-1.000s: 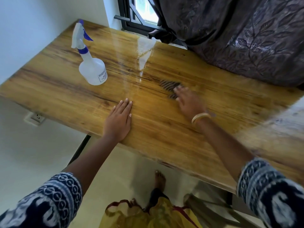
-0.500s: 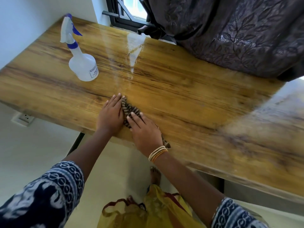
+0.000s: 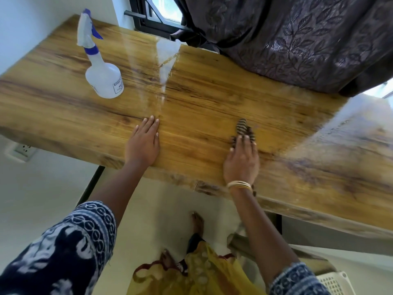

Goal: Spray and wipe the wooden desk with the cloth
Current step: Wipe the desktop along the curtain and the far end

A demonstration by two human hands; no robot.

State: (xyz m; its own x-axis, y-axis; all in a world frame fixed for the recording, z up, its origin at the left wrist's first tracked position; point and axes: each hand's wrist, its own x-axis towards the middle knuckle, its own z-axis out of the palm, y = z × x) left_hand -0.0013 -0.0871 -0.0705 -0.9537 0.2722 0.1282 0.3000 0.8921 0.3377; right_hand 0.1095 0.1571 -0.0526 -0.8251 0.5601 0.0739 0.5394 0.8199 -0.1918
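Head view: my right hand (image 3: 241, 161) presses the cloth (image 3: 244, 129) flat on the desk (image 3: 202, 99) near the front edge, fingers straight over it so the push spreads for wiping. My left hand (image 3: 143, 144) lies open, palm down, likely bracing me; bottle (image 3: 102, 69) stands far left, out of the wiping path

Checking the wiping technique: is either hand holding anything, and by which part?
The right hand presses the cloth flat under its fingers, near end covered. The left hand lies flat on the desk.
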